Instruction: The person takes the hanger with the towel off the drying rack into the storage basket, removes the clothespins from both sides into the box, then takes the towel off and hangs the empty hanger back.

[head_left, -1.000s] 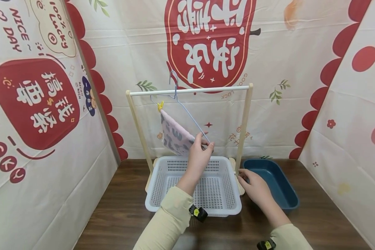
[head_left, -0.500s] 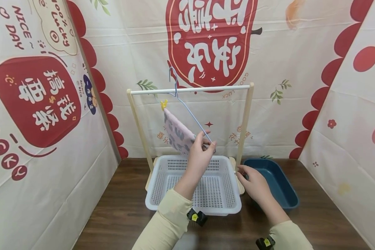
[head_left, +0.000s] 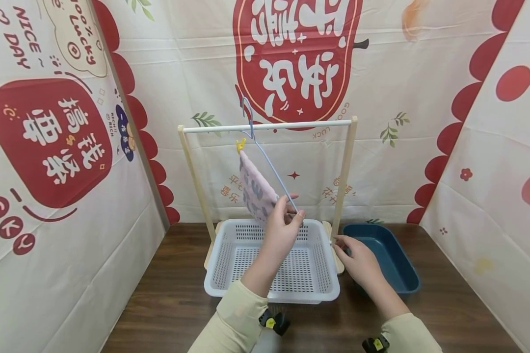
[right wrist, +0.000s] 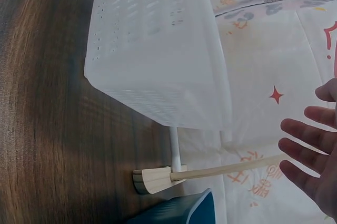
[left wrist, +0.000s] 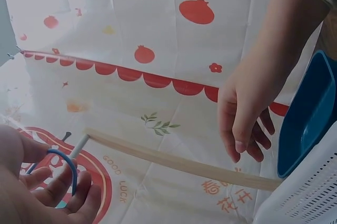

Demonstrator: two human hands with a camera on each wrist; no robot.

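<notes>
My left hand (head_left: 282,228) pinches the lower right end of a blue clothes hanger (head_left: 271,166), which is tilted. From the hanger hangs a pink cloth with grey patches (head_left: 255,189), held at its upper corner by a yellow clothespin (head_left: 240,144). The hook stands above the white rail of the wooden drying rack (head_left: 344,176); whether it touches the rail I cannot tell. In the left wrist view, thumb and fingers curl round the blue hanger (left wrist: 72,168). My right hand (head_left: 357,260), fingers relaxed, is beside the rack's right post and holds nothing.
A white perforated basket (head_left: 271,296) stands on the brown wooden table (head_left: 159,294), between the rack's feet. To its right is a dark blue basin (head_left: 408,264). Printed cloth walls (head_left: 472,196) enclose the table at the back and sides.
The hanger's far end, with the clothespin and cloth, has swung to the right. My left hand has come down slightly. The right hand stays almost where it was.
</notes>
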